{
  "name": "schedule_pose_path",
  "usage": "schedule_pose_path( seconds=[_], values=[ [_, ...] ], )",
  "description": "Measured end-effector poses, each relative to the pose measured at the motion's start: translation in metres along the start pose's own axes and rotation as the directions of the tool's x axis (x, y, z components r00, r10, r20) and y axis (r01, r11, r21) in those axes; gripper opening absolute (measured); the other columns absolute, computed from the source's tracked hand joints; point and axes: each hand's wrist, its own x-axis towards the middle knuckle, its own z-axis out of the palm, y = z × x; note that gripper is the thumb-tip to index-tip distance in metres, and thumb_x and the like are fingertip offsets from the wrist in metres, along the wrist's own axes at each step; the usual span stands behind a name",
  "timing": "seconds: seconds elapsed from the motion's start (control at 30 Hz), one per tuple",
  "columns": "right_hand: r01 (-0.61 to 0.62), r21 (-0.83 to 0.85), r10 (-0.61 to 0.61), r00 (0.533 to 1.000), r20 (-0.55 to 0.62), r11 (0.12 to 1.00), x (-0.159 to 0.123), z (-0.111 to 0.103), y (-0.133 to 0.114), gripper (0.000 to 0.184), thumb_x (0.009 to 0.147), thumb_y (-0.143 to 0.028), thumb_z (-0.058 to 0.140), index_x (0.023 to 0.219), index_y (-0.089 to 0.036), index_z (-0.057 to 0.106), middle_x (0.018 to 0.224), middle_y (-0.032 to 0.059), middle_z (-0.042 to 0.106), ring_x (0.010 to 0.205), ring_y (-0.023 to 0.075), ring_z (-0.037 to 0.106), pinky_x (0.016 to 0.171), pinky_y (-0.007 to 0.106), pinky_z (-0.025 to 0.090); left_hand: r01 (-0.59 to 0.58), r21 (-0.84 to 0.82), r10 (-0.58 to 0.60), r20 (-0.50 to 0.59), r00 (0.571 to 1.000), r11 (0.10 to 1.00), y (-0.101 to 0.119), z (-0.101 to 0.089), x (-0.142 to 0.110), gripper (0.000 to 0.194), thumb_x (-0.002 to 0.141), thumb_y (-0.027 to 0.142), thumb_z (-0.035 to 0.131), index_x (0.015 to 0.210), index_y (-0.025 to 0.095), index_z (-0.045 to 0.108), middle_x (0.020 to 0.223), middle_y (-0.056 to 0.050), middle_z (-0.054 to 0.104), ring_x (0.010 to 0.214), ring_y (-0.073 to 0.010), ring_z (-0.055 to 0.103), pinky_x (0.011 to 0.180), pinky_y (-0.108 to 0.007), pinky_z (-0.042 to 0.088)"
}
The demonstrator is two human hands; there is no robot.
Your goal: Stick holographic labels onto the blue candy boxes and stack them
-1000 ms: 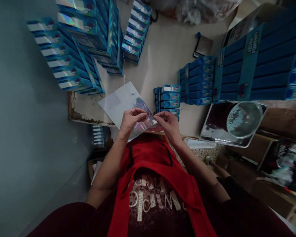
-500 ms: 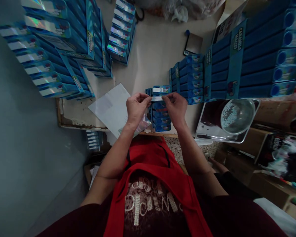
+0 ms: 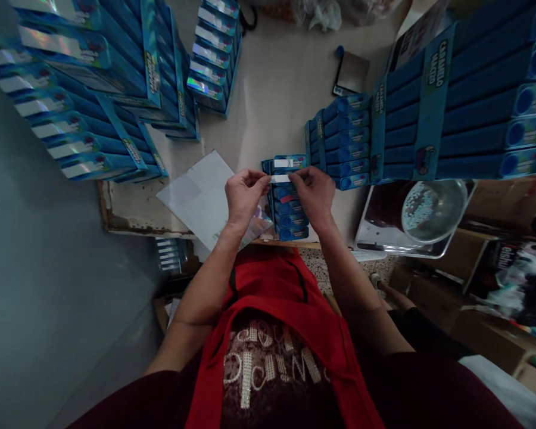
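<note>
My left hand [image 3: 242, 194] and my right hand [image 3: 313, 192] pinch the two ends of a narrow silvery sticker strip [image 3: 280, 179]. They hold it over a short stack of small blue boxes [image 3: 289, 210] near the table's front edge. The top box of that stack carries a similar strip. A white backing sheet with shiny stickers [image 3: 201, 196] lies just left of my left hand, partly under it.
Piles of blue boxes stand at the back left [image 3: 84, 89], at the back centre [image 3: 214, 56] and to the right [image 3: 451, 101]. A small scale [image 3: 351, 74] sits behind. A metal bowl [image 3: 431, 208] rests on a tray at the right.
Both hands lifted a strip off the sheet and carried it forward over the small stack of boxes; in the last half second they lowered it slightly.
</note>
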Motion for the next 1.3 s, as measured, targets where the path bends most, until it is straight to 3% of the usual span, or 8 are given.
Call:
schedule_pose_path(
  seconds=[0.27,0.47,0.67,0.8,0.9,1.0,1.17,1.3],
  values=[
    [-0.135,0.022,0.135,0.991,-0.019,0.991,0.009,0.005,0.012,0.041,0.087,-0.05,0.082,0.113,-0.023,0.065,0.074,-0.0037,0.063,0.074,0.0219,0.065,0.074,0.035,0.049,0.111,-0.106,-0.109,0.025,0.994,0.988,-0.023,0.008,0.006,0.035,0.083,0.041,0.09,0.106,0.021,0.071,0.087,-0.002,0.074,0.083,-0.0182,0.075,0.079,-0.033,0.062],
    [-0.063,0.102,0.059,0.998,0.037,0.993,0.017,0.0,0.024,0.028,0.089,-0.043,0.079,0.106,-0.025,0.064,0.068,-0.0062,0.057,0.071,0.0204,0.062,0.074,0.034,0.049,0.265,-0.182,-0.276,-0.04,0.96,0.947,-0.044,0.025,0.006,0.053,0.087,0.05,0.089,0.125,0.023,0.064,0.101,-0.004,0.072,0.089,-0.0167,0.073,0.073,-0.027,0.057],
    [-0.048,0.201,0.061,0.997,-0.057,0.978,-0.004,-0.027,0.009,0.029,0.097,-0.052,0.073,0.105,-0.026,0.063,0.065,-0.0069,0.052,0.063,0.017,0.059,0.067,0.033,0.051,0.056,-0.011,-0.058,-0.235,0.97,0.998,-0.036,0.006,-0.019,0.045,0.093,0.058,0.081,0.115,0.023,0.064,0.094,-0.002,0.069,0.077,-0.0146,0.067,0.064,-0.025,0.053],
    [-0.038,0.373,0.048,0.999,-0.018,0.927,-0.017,-0.034,-0.004,0.04,0.098,-0.064,0.072,0.107,-0.027,0.063,0.067,-0.006,0.052,0.064,0.016,0.059,0.062,0.032,0.054,-0.035,-0.073,0.032,-0.034,0.999,0.997,-0.012,-0.006,-0.055,0.055,0.09,0.072,0.08,0.111,0.022,0.072,0.084,-0.002,0.072,0.065,-0.0135,0.066,0.06,-0.025,0.055],
    [-0.013,0.487,0.019,1.0,-0.008,0.873,-0.024,-0.029,-0.013,0.044,0.095,-0.069,0.076,0.104,-0.028,0.062,0.066,-0.007,0.049,0.064,0.0151,0.058,0.062,0.032,0.057,0.102,-0.179,-0.062,0.217,0.974,0.978,0.0,-0.003,-0.069,0.076,0.078,0.082,0.085,0.119,0.019,0.075,0.089,-0.005,0.077,0.062,-0.0148,0.07,0.054,-0.025,0.055],
    [0.001,0.535,-0.01,1.0,0.014,0.845,-0.029,-0.024,-0.022,0.046,0.094,-0.071,0.078,0.104,-0.029,0.062,0.068,-0.0065,0.05,0.067,0.0154,0.06,0.064,0.031,0.058,0.211,-0.235,-0.127,0.327,0.936,0.949,0.003,0.005,-0.071,0.076,0.07,0.077,0.094,0.117,0.019,0.076,0.093,-0.007,0.08,0.062,-0.0148,0.072,0.053,-0.025,0.056],
    [-0.052,0.568,-0.001,0.996,0.092,0.822,-0.035,-0.023,-0.023,0.044,0.094,-0.067,0.08,0.107,-0.029,0.061,0.069,-0.0069,0.053,0.067,0.0148,0.063,0.062,0.028,0.054,0.15,-0.275,-0.096,0.201,0.975,0.95,0.002,0.005,-0.07,0.053,0.071,0.065,0.097,0.084,0.02,0.072,0.077,-0.001,0.074,0.059,-0.0118,0.067,0.053,-0.023,0.054],
    [-0.109,0.602,-0.021,0.979,0.204,0.791,-0.035,-0.026,-0.005,0.057,0.077,-0.054,0.096,0.112,-0.028,0.061,0.07,-0.0093,0.063,0.065,0.0135,0.064,0.064,0.029,0.053,0.061,-0.16,-0.045,0.098,0.994,0.985,0.003,-0.009,-0.068,0.046,0.076,0.059,0.096,0.079,0.02,0.072,0.067,0.001,0.068,0.057,-0.0113,0.062,0.056,-0.024,0.052]
  ],
)
